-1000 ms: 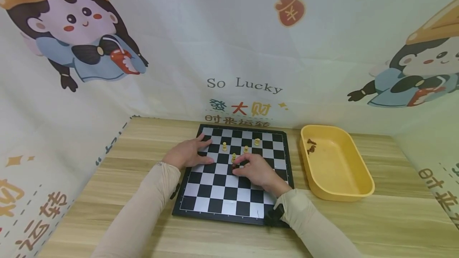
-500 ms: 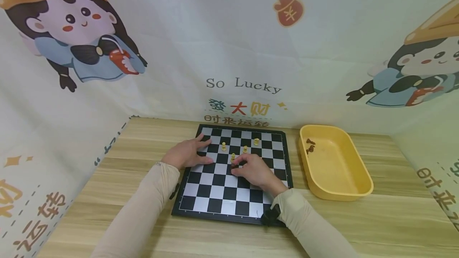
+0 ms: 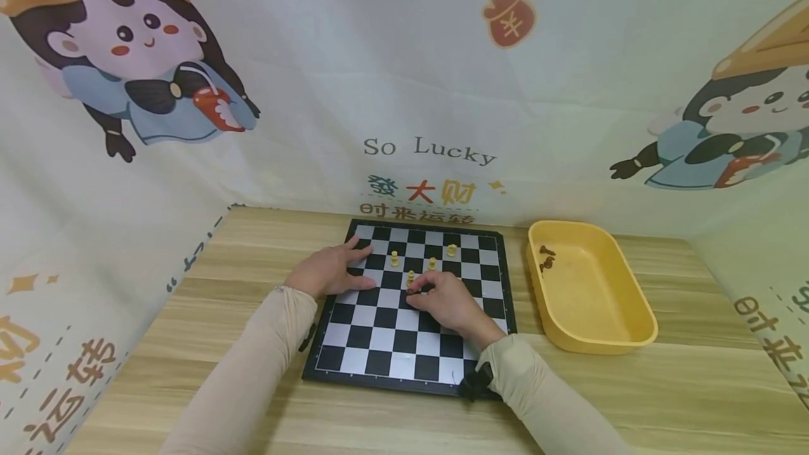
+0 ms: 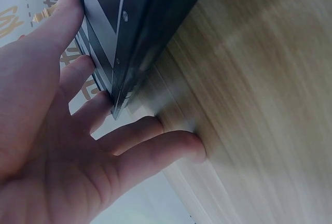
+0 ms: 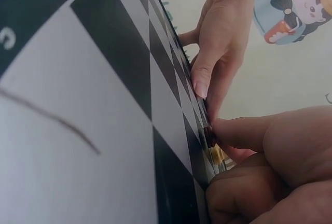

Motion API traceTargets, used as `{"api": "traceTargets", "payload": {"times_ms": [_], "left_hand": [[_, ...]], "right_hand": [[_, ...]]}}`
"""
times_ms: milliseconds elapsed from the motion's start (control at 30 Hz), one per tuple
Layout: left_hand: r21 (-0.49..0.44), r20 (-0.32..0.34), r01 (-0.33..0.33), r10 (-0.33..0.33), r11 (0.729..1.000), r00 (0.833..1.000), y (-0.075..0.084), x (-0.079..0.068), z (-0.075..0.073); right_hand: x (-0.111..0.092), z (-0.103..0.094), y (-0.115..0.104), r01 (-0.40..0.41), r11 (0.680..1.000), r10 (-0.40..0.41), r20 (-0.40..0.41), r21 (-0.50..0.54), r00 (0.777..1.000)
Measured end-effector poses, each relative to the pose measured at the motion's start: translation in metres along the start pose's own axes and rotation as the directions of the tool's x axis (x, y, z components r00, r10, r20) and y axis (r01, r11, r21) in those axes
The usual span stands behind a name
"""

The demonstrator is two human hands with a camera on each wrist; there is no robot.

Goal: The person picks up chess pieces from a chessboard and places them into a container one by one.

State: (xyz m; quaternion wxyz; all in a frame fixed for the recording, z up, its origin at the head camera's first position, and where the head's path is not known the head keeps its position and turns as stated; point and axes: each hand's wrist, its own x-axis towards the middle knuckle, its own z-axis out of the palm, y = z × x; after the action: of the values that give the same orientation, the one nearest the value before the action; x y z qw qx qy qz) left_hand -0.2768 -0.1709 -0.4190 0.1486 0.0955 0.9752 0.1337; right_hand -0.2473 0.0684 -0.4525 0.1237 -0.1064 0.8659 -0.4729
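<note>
On the black-and-white chessboard point(image 3: 379, 339), my right hand point(image 3: 450, 304) pinches a dark brown chess piece point(image 3: 411, 292) between thumb and fingers, close over the squares near the middle. The fingers cover most of that piece. Right behind it stands a pale yellow chess piece point(image 3: 411, 277); other yellow ones, a chess piece point(image 3: 395, 258) farther left and a chess piece point(image 3: 451, 250) at the back, stand upright. My left hand point(image 3: 329, 270) rests spread at the board's left edge. In the left wrist view its thumb point(image 4: 67, 14) lies at the board and two fingers point(image 4: 161, 154) reach the tabletop.
A yellow plastic tray point(image 3: 594, 339) stands right of the board, with a few brown chess pieces point(image 3: 548, 262) lying at its back left. The wooden table point(image 3: 240, 244) ends against a printed cloth backdrop point(image 3: 303, 90). A dark strand point(image 5: 52, 115) crosses a light square in the right wrist view.
The pinched brown piece shows slightly less between the right fingertips, which have shifted a touch. The left hand and the standing yellow pieces keep their places.
</note>
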Motion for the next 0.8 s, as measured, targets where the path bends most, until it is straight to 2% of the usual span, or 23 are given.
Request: {"api": "traceTargets", "payload": {"times_ms": [367, 533, 800], "left_hand": [[0.007, 0.001, 0.003, -0.003, 1.0, 1.0, 0.0, 0.001, 0.001], [-0.018, -0.005, -0.001, 0.001, 1.0, 1.0, -0.001, 0.002, 0.001], [-0.046, -0.012, 0.006, -0.006, 0.999, 1.0, -0.002, 0.0, 0.002]], "right_hand": [[-0.002, -0.005, -0.001, -0.009, 1.0, 0.007, 0.065, 0.022, 0.998], [-0.005, -0.012, -0.006, -0.025, 0.998, 0.021, 0.092, 0.049, 0.996], [-0.007, -0.024, -0.01, -0.015, 0.998, 0.011, 0.065, 0.06, 0.998]]}}
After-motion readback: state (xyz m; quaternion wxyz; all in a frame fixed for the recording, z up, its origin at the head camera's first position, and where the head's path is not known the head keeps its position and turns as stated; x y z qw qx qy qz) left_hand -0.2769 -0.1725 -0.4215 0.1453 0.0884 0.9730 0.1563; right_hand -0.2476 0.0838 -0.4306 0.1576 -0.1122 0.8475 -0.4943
